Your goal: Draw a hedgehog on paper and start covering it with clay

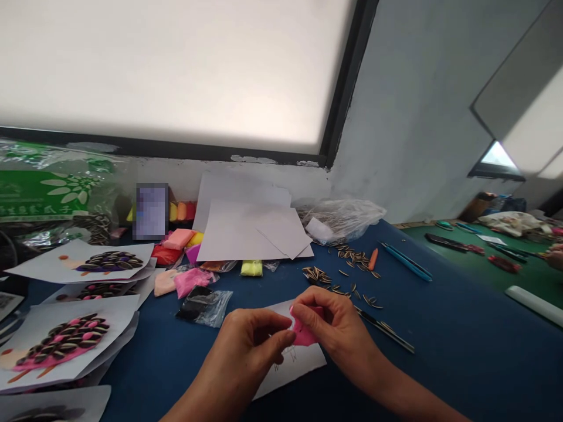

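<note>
A piece of pink modelling clay (305, 334) is held between my hands, above a sheet of white paper (281, 375) with pencil lines on it. My right hand (336, 325) pinches the clay from above, thumb and fingers closed on it. At the clay's left edge, the thumb and index finger of my left hand (248, 346) are drawn together. Part of the clay is hidden by my fingers. Just beyond my right hand lie striped sunflower seeds (316, 275) and metal tweezers (387, 331).
Pictures of seed hedgehogs (65, 346) are stacked at left. Behind them are a green seed bag (39, 193) and packets of coloured clay (193, 281). White sheets (250, 228) lean near the wall. Blue tweezers (407, 261) and an orange stick (373, 259) lie at right.
</note>
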### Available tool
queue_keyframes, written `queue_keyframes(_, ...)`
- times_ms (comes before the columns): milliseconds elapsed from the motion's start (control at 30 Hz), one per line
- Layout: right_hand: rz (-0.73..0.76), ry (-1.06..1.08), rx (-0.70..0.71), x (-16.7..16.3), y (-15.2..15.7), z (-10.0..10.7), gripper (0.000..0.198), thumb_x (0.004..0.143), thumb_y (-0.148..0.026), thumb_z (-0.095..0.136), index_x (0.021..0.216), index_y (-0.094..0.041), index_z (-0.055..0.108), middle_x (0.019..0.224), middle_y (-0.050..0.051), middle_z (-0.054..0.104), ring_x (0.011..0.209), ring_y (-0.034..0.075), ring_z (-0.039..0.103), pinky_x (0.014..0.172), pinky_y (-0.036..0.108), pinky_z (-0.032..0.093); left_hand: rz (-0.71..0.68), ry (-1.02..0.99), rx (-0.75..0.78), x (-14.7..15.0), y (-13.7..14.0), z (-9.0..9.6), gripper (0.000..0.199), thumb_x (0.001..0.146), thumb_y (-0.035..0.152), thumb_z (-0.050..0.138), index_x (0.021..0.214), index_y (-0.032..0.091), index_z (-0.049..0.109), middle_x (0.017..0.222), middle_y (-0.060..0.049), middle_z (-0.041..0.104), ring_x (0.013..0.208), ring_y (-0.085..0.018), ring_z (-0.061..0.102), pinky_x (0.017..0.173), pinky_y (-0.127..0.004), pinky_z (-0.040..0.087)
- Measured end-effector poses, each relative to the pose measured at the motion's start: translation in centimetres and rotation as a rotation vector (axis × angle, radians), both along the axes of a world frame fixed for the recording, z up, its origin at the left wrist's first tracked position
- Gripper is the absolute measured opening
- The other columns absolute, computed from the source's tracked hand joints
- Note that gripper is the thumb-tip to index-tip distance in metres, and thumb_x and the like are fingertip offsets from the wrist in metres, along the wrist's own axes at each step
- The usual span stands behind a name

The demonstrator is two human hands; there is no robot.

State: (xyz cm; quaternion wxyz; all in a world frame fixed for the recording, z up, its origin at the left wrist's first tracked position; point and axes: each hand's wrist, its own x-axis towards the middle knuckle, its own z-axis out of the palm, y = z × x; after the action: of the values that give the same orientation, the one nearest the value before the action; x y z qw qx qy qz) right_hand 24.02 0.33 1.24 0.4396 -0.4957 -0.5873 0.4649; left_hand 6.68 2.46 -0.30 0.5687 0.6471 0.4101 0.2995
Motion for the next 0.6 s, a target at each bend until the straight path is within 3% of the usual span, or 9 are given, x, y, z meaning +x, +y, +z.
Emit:
queue_keyframes(133,0.004,0.014,0.006,-0.2,-0.1,-0.1,0.026,0.095,-0.039,0.061,0.08,-0.018,0.064,0.066,-0.003,0.061,0.059,0.012,0.06,0.058,0.024,0.047,-0.056,0.026,-0.078,0.3,-0.2,-0.5,0.037,0.075,0.048,0.06,0.075,0.014,0.075,0.069,-0.006,0.07,0.055,-0.017,0.061,0.052,-0.024,0.045)
queue_keyframes(333,0.004,0.002,0.0,-0.4,-0.4,0.1,0.027,0.094,-0.038,0.061,0.076,-0.019,0.062,0.061,-0.004,0.058,0.056,0.012,0.058,0.058,0.024,0.048,-0.071,0.183,0.119,0.4,-0.6,-1.3,0.038,0.084,0.045,0.051,0.068,0.017,0.073,0.058,-0.003,0.066,0.052,-0.017,0.058,0.051,-0.023,0.041)
queue_keyframes(500,-0.03,-0.063,0.028,-0.4,-0.4,0.1,0.025,0.094,-0.038,0.063,0.077,-0.019,0.066,0.068,-0.002,0.061,0.062,0.012,0.058,0.06,0.024,0.047,-0.075,0.12,0.082,0.3,-0.4,-0.7,0.031,0.08,0.044,0.059,0.086,0.019,0.078,0.072,-0.003,0.072,0.054,-0.016,0.057,0.05,-0.023,0.04)
queue_keyframes(600,0.015,-0.039,0.01,-0.4,-0.5,0.2,0.026,0.095,-0.038,0.062,0.08,-0.018,0.069,0.074,-0.001,0.063,0.065,0.013,0.062,0.061,0.025,0.049,-0.065,0.081,0.015,0.2,-0.1,-0.2,0.04,0.079,0.052,0.058,0.082,0.016,0.077,0.068,-0.005,0.071,0.056,-0.017,0.06,0.051,-0.023,0.043)
